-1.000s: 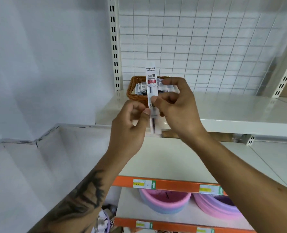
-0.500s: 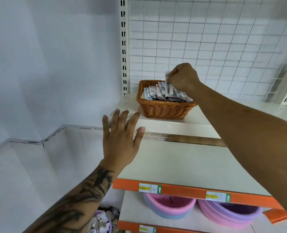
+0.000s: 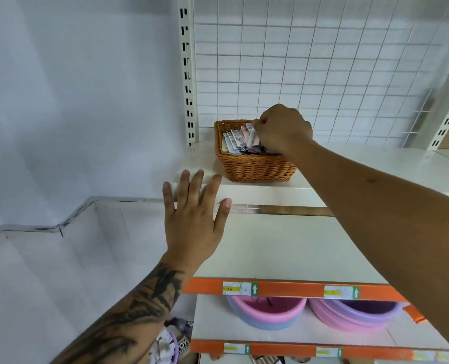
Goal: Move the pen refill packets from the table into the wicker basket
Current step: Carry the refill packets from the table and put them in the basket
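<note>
A brown wicker basket (image 3: 254, 166) stands on the upper white shelf, near the slotted upright. Several pen refill packets (image 3: 235, 139) stand leaning inside it. My right hand (image 3: 282, 128) reaches over the basket's right half with curled fingers and pinches one packet (image 3: 253, 136) among the others. My left hand (image 3: 194, 214) hovers flat with spread fingers in front of the upper shelf's front edge, holding nothing.
The upper shelf (image 3: 349, 166) runs right below a wire grid back panel (image 3: 323, 61). A lower white shelf (image 3: 283, 248) with an orange price strip (image 3: 283, 288) lies beneath. Pink and purple bowls (image 3: 266, 312) sit under it. A white wall is at left.
A second ago both hands held one packet upright in front of the basket. The right hand has carried it into the basket; the left hand let go and opened flat.
</note>
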Demonstrator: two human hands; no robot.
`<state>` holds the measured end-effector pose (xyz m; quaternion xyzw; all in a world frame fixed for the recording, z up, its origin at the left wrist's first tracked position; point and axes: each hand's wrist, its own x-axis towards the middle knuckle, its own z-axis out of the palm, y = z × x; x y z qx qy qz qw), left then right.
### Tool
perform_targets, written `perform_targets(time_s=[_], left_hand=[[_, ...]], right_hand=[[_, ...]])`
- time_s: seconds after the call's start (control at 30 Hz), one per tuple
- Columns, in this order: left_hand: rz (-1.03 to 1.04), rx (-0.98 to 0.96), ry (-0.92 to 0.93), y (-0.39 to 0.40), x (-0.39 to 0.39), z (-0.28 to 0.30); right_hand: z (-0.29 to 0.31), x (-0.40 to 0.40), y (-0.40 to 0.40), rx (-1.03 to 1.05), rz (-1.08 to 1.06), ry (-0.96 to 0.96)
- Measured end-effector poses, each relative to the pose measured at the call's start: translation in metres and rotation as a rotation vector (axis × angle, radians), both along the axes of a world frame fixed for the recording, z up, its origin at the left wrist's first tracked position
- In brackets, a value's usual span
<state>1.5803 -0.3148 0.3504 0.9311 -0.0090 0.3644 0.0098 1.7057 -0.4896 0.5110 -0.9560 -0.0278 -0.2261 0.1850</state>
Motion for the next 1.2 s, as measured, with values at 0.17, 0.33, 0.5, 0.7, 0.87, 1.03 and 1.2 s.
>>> perform_targets(time_s=[0.17, 0.33, 0.5, 0.7, 0.87, 1.03, 1.2], left_hand=[[0.058, 0.008, 0.097, -0.009, -0.027, 0.007], [0.181, -0.013, 0.214, -0.024, -0.083, -0.007], [0.303, -0.127, 0.336, -0.05, -0.18, -0.039], [0.527, -0.222, 0.512, -0.074, -0.335, -0.125], [0.709, -0.304, 0.661, -0.085, -0.472, -0.188], [0.891, -0.427, 0.732, -0.095, -0.613, -0.222], [1.079, -0.595, 0.745, -0.109, -0.774, -0.245]], right_hand=[[-0.024, -0.072, -0.019, -0.152, 0.134, -0.201], [-0.088, -0.143, -0.05, -0.266, 0.254, -0.261], [-0.164, -0.211, -0.066, -0.31, 0.43, -0.116], [-0.267, -0.321, -0.049, -0.337, 0.734, 0.043], [-0.328, -0.424, -0.034, -0.413, 0.972, 0.193], [-0.361, -0.543, -0.011, -0.515, 1.167, 0.303], [-0.39, -0.687, 0.021, -0.612, 1.389, 0.329]])
